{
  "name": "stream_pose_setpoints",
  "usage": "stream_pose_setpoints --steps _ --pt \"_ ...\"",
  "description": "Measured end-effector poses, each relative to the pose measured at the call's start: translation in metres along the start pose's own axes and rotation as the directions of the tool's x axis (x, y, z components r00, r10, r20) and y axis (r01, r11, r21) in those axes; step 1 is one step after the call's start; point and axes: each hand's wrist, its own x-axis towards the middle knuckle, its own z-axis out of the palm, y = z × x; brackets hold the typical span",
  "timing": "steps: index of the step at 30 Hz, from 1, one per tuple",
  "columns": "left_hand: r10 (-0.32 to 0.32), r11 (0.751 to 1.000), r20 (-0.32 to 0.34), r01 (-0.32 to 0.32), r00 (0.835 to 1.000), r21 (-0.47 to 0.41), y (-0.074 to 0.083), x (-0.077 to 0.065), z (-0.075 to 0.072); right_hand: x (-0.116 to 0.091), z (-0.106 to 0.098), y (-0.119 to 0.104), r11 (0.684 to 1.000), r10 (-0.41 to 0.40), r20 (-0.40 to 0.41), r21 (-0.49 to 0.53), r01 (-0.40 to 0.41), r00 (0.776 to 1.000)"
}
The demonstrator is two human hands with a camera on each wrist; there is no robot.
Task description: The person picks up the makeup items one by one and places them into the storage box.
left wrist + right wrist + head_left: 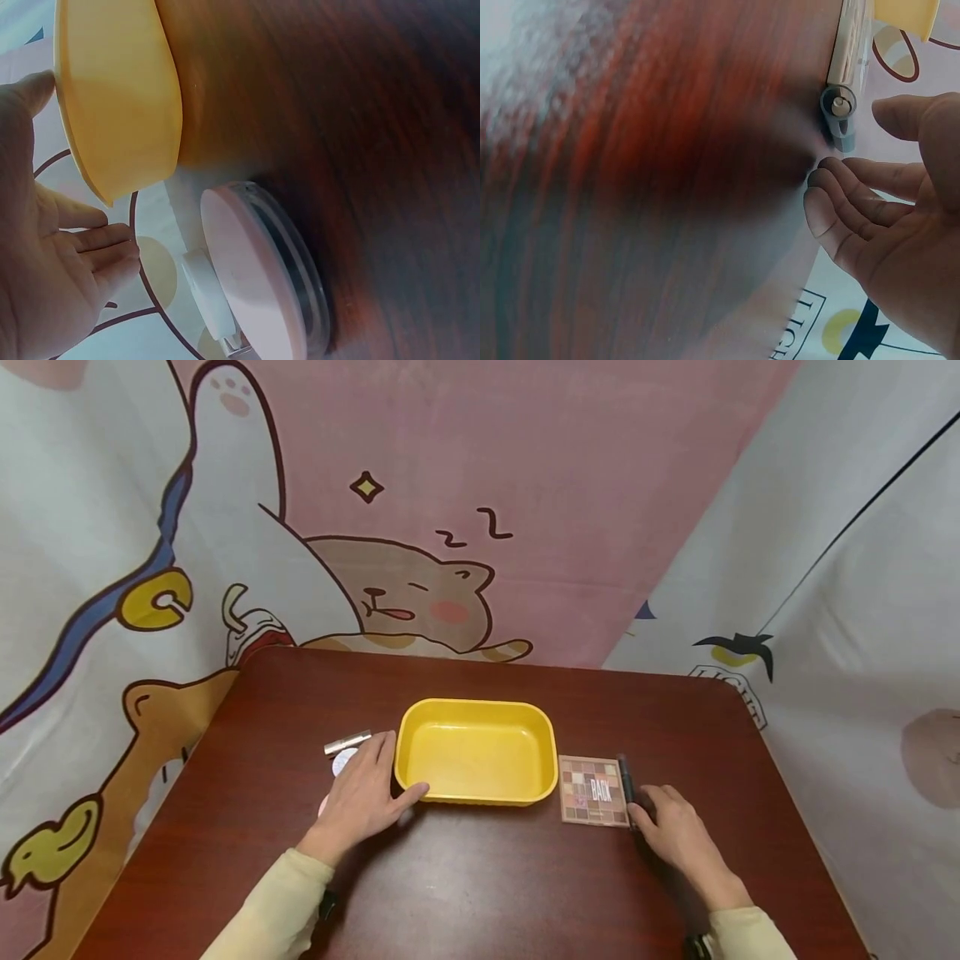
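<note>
A yellow plastic basin (476, 793) stands on the brown table. Beside its left end is my left hand (365, 793), fingers extended and thumb at the front left rim; it grips nothing. Right of the basin lies an eyeshadow palette (581, 789) with many small colour squares, and a dark pen-like stick (626, 779) runs along its right edge. My right hand (684, 835) is close to that stick, with loosely bent fingers and the thumb apart. In the right wrist view the stick's round end (838, 105) shows between thumb and fingers, not gripped.
Left of my left hand lie a silver tube (347, 742), a white round item (343, 762) and a round pink compact (247, 270), which the hand partly hides in the head view. A printed cloth (570, 485) hangs behind the table (480, 885).
</note>
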Motion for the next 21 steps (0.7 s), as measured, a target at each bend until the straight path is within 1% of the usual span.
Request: stream_pose_setpoints --steps 7,14,21 --pt "0.009 1.000 -0.016 -0.010 1.000 -0.027 -0.0022 0.0012 0.0049 0.0050 0.0028 -0.0020 1.000 0.018 0.021 -0.001 -0.018 1.000" --pt "0.014 0.997 -0.010 -0.014 1.000 -0.073 -0.0025 0.0010 0.0057 0.0074 0.0036 -0.0016 1.000 0.002 0.023 0.008 -0.002 1.000" --pt "0.016 0.997 -0.004 -0.017 1.000 -0.073 -0.0037 -0.0016 0.0063 0.0092 0.0059 -0.0031 1.000 0.014 0.019 -0.007 -0.013 1.000"
